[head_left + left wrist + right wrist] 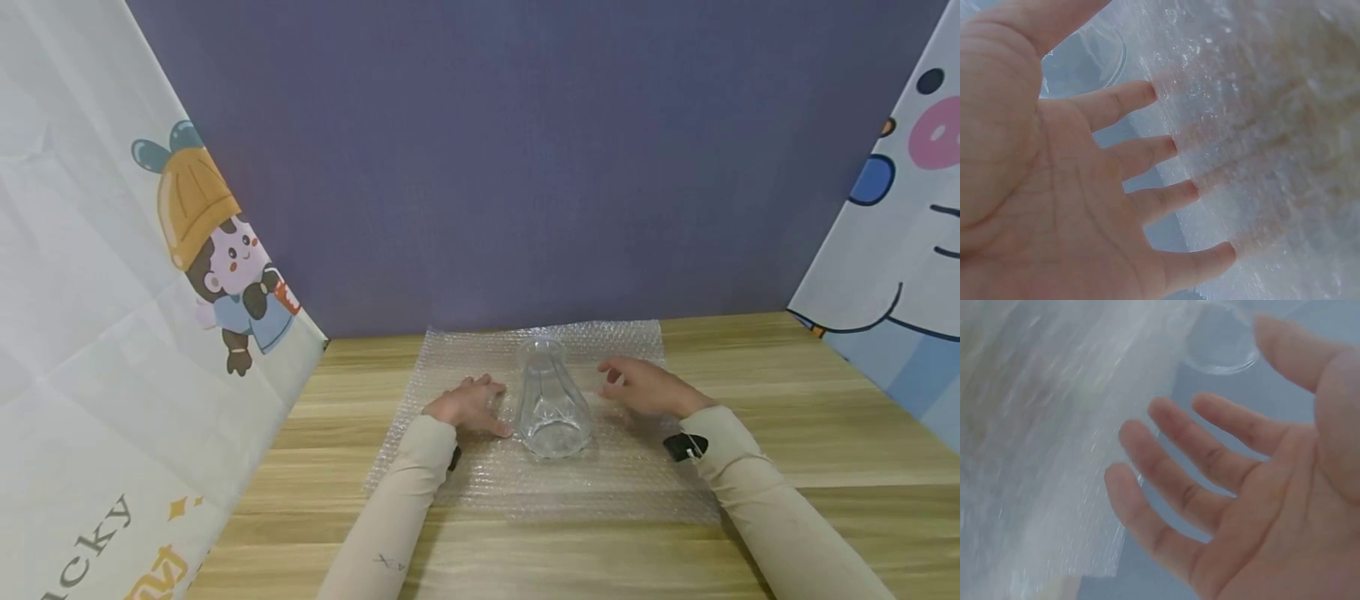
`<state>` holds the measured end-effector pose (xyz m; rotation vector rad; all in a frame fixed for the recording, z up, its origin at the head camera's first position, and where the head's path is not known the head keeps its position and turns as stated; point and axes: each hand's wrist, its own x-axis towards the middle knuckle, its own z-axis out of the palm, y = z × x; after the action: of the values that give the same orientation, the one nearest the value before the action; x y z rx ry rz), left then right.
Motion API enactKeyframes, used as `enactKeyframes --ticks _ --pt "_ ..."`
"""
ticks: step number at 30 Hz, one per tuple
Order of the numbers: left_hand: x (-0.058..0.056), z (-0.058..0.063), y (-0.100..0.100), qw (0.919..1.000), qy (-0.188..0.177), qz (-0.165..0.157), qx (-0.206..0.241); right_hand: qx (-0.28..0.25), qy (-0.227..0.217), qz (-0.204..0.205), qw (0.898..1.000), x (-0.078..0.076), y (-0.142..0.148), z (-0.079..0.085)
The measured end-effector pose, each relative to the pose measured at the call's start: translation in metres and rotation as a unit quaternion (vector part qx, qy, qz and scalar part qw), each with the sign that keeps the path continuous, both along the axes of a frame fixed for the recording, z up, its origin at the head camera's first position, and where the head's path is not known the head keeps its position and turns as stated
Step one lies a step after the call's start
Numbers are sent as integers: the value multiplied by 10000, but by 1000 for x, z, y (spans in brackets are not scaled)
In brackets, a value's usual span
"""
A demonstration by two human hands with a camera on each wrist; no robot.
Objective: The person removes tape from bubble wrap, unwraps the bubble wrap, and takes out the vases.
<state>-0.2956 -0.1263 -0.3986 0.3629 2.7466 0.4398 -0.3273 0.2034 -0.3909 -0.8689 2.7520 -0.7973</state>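
Two sleeves [397,508] [783,508], both hands [468,406] [648,388] spread, one clear vase [553,404] between, apparently one bubble-wrap sheet [472,354] beneath

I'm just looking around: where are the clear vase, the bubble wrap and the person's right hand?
Clear vase [553,402]: head view, middle of its body.
Bubble wrap [517,492]: head view, bare part nearest the person.
Right hand [649,387]: head view, back of the hand.

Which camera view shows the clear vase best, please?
The head view, because the whole clear vase shows there, unobstructed, on the bubble wrap. The left wrist view shows only a curved part beyond the left hand; the right wrist view, just a blurred round part beyond the right hand.
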Motion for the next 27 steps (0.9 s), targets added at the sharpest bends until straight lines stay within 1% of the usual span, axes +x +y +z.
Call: enactKeyframes --ticks 3,5,8,12,15,20,24,27 --pt "0 1 0 10000 4 10 -16 -374 17 -38 9993 3 -7 2" --pt "0 1 1 10000 -3 10 -20 -594 -53 -49 9982 5 -12 3" --pt "1 0 1 10000 -16 10 -46 -995 -560 -93 9934 7 -19 3" --pt "1 0 0 10000 -16 -9 -56 -1533 -1417 -201 9778 10 -26 3" --pt "1 0 0 10000 0 -11 -45 -1705 -1765 -259 9691 14 -30 3" --pt "0 -2 -1 10000 20 1 -19 -1755 -2275 -354 9572 18 -39 0" --pt "-1 -4 -1 10000 43 6 -39 -1816 -2534 -451 9491 19 -44 -1" --pt "-1 -3 -1 10000 33 10 -49 -1866 -2614 -533 9455 20 -47 -3"
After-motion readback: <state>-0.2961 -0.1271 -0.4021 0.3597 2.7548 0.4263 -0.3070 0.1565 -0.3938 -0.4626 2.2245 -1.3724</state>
